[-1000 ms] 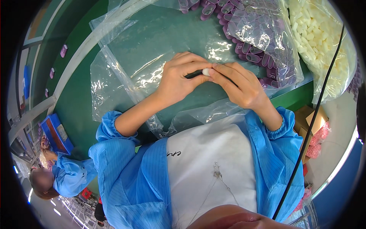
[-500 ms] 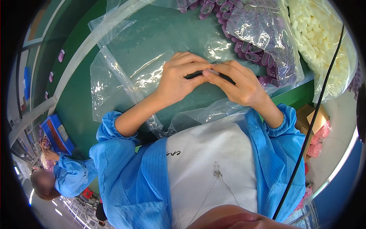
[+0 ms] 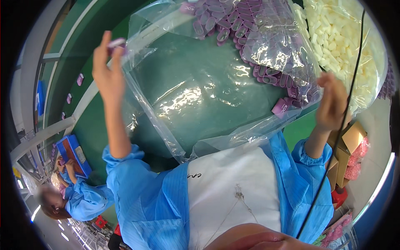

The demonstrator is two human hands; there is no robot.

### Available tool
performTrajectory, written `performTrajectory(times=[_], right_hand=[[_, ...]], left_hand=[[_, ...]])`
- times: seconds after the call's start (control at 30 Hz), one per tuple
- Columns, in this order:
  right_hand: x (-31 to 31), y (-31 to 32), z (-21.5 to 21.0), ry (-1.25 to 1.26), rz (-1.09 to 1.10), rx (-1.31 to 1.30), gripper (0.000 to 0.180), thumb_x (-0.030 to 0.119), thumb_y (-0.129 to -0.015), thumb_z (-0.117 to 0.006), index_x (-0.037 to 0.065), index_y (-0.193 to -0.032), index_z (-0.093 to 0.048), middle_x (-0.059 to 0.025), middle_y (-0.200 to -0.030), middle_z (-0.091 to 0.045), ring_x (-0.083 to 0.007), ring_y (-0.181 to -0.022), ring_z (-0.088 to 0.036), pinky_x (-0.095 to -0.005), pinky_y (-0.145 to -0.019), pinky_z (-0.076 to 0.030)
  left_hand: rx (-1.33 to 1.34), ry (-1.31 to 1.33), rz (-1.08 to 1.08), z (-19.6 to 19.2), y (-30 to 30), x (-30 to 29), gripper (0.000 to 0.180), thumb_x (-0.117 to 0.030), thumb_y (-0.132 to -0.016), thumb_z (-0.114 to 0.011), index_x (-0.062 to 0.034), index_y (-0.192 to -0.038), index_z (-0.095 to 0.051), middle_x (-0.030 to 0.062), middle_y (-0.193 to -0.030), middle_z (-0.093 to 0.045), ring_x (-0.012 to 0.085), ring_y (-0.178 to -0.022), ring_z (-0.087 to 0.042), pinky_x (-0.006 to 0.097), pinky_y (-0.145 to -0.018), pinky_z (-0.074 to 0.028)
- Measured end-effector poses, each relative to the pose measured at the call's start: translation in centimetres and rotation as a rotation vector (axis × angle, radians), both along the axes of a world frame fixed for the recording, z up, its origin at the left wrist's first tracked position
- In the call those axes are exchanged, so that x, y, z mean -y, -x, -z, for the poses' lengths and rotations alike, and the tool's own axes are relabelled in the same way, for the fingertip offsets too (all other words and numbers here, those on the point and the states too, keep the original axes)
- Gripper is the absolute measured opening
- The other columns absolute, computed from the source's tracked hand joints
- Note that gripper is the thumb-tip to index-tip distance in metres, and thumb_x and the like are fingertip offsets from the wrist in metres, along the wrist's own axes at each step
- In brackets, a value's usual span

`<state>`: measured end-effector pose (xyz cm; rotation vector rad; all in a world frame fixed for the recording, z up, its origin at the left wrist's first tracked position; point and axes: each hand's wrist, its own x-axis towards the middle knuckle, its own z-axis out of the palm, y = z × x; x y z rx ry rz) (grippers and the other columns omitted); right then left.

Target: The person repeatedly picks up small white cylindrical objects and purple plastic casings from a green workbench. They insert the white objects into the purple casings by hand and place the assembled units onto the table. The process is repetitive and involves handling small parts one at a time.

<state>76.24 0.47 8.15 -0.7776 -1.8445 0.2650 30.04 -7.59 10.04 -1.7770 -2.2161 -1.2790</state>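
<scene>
At the upper left my left hand point(image 3: 108, 75) is raised over a pale rail, pinching a small purple oval case point(image 3: 116, 43) with a white middle between thumb and fingers. Far to the right, my right hand point(image 3: 332, 102) hovers at the lower edge of a clear bag of white pieces point(image 3: 333, 41). Its fingers look bent and are smeared by motion, so whether they hold anything cannot be made out. Between the hands, many purple oval cases point(image 3: 246, 25) lie partly under clear plastic. One purple case point(image 3: 281, 107) sits apart at the near end of that pile.
Clear plastic sheeting point(image 3: 187, 96) covers the green table. Beyond the pale rail point(image 3: 89, 104), several purple cases point(image 3: 80, 79) stand spaced in a line. A co-worker point(image 3: 85, 198) handles something by a blue bin point(image 3: 77, 154). Cardboard boxes point(image 3: 343, 154) are at right; a black cable point(image 3: 333, 156) crosses there.
My hands have parted from the middle, where they worked together on a small dark piece. The left went up-left with a purple case; the right moved right toward the white pieces.
</scene>
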Motion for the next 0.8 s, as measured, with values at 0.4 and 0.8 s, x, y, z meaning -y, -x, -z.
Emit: performTrajectory(times=[0.4,0.8], right_hand=[[-10.9,-6.5,4.6,0.236,0.554,0.851,0.024,0.013,-0.092,-0.063,0.006,-0.115,-0.071,-0.0155,-0.109,-0.069,-0.0351,-0.098,-0.066,-0.0436,-0.084,-0.053],[-12.6,-6.1,4.6,0.294,0.568,0.908,0.022,0.012,-0.092,-0.063,0.001,-0.111,-0.068,-0.0184,-0.105,-0.067,-0.0382,-0.102,-0.065,-0.0448,-0.085,-0.052]], left_hand=[[-0.371,-0.139,-0.184,4.2,9.5,-7.8,0.023,-0.019,-0.098,-0.055,-0.0075,-0.102,-0.075,0.0142,-0.110,-0.069,0.0313,-0.105,-0.063,0.040,-0.094,-0.049],[-0.335,0.043,0.488,6.1,-3.6,-13.9,0.037,-0.012,-0.088,-0.070,-0.0023,-0.122,-0.059,0.0176,-0.114,-0.067,0.0382,-0.104,-0.065,0.044,-0.090,-0.052]])
